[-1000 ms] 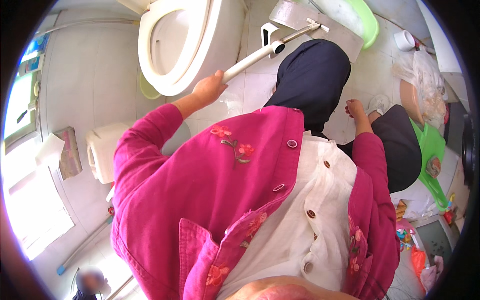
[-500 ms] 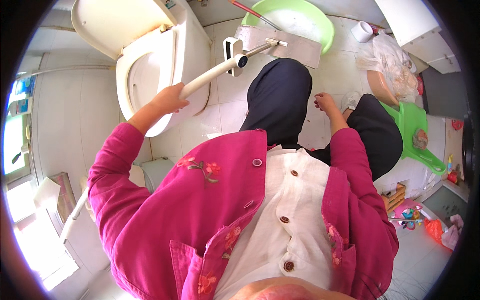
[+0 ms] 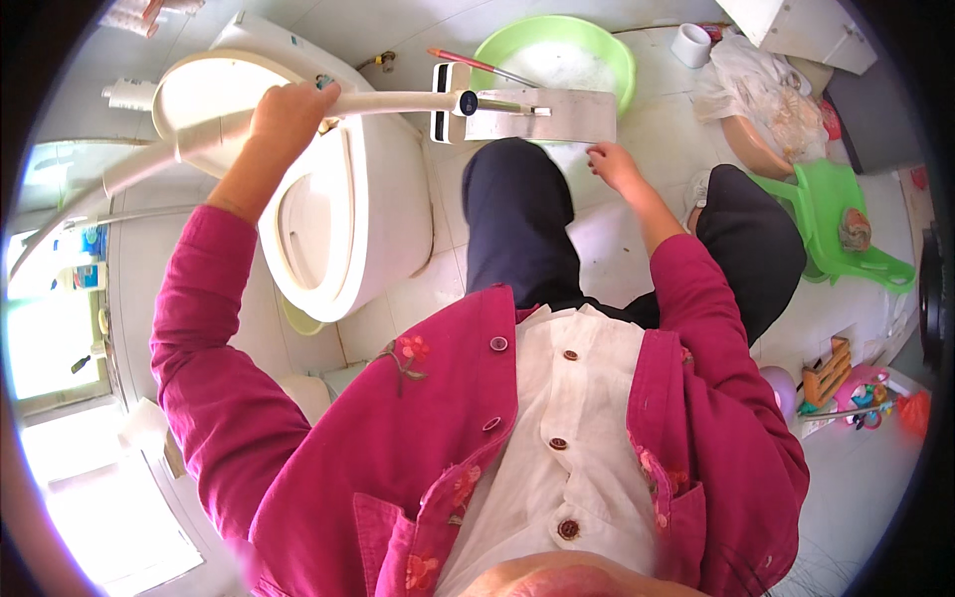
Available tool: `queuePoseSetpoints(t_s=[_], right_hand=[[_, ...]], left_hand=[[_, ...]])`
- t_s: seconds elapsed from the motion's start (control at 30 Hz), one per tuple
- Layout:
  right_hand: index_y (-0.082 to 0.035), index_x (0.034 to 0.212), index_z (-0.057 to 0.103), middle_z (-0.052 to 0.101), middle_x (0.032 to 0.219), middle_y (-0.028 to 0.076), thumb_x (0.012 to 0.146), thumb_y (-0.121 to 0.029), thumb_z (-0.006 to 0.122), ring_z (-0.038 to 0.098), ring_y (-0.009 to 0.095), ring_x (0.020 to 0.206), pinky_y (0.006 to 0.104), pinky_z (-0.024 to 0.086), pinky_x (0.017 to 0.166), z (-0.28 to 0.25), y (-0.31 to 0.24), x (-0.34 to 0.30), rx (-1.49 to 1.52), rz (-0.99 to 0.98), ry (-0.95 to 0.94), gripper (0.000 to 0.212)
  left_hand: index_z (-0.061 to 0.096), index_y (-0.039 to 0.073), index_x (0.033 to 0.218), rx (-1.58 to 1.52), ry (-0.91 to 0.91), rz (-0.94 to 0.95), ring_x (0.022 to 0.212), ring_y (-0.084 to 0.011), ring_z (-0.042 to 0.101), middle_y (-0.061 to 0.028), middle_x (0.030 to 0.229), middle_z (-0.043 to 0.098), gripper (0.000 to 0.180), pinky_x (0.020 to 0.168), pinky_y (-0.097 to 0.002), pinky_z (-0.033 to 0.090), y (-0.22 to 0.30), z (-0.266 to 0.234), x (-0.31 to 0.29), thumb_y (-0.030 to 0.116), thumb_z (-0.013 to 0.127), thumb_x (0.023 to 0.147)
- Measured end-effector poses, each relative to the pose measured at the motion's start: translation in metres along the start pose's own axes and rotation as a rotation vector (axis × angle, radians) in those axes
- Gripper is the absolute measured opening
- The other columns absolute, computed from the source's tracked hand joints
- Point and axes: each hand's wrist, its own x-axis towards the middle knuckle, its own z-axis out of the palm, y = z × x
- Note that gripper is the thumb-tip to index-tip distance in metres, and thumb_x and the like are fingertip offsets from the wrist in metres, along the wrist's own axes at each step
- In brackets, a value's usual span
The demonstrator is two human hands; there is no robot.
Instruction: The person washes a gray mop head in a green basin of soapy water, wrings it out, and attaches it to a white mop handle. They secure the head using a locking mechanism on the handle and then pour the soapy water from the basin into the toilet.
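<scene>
My left hand (image 3: 286,124) is wrapped round the pale handle of a flat mop (image 3: 398,102), above the toilet (image 3: 343,239). The handle runs nearly level from the left to a white sliding collar and a grey, flat rectangular mop head (image 3: 577,114). My right hand (image 3: 615,166) is just below the right end of that head, fingers loosely bent and apart, holding nothing I can see. Whether its fingertips touch the head's edge, I cannot tell. Behind the head stands a light green basin (image 3: 625,75) with foamy water, a red-handled stick (image 3: 463,62) lying across its rim.
A green plastic stool (image 3: 831,199) stands at the right, near a clear plastic bag (image 3: 761,95) over an orange tub (image 3: 751,147). A white roll (image 3: 691,46) sits on the floor at the back. Farther right are a wooden rack (image 3: 828,373) and colourful small items.
My left hand has risen, swinging the mop handle from a slant to nearly level. The mop head has turned level too. My right hand has moved forward, close to the head's right end.
</scene>
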Motion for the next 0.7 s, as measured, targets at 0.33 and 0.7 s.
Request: queuePoseSetpoints(t_s=[0.33,0.7], right_hand=[[-0.004,0.118,0.064,0.068,0.112,0.012,0.089,-0.017,0.059,0.064,0.023,0.101,0.0362,0.051,0.082,-0.014,-0.166,0.064,0.171,-0.384,0.014,0.032],[-0.013,0.143,0.043,0.059,0.119,0.001,0.091,-0.011,0.062,0.059,0.011,0.098,0.0256,0.049,0.084,0.066,-0.211,0.144,1.106,-0.145,-0.586,0.056]], left_hand=[[0.059,0.017,0.1,0.137,0.205,0.115,0.086,-0.0202,0.065,-0.0023,0.082,0.064,0.023,0.08,-0.0355,0.045,-0.051,-0.023,0.088,0.005,0.064,0.08],[0.063,0.016,0.111,0.073,0.155,0.143,0.079,-0.0229,0.061,-0.0047,0.079,0.061,0.03,0.077,-0.0353,0.046,-0.055,-0.027,0.092,0.006,0.06,0.082]])
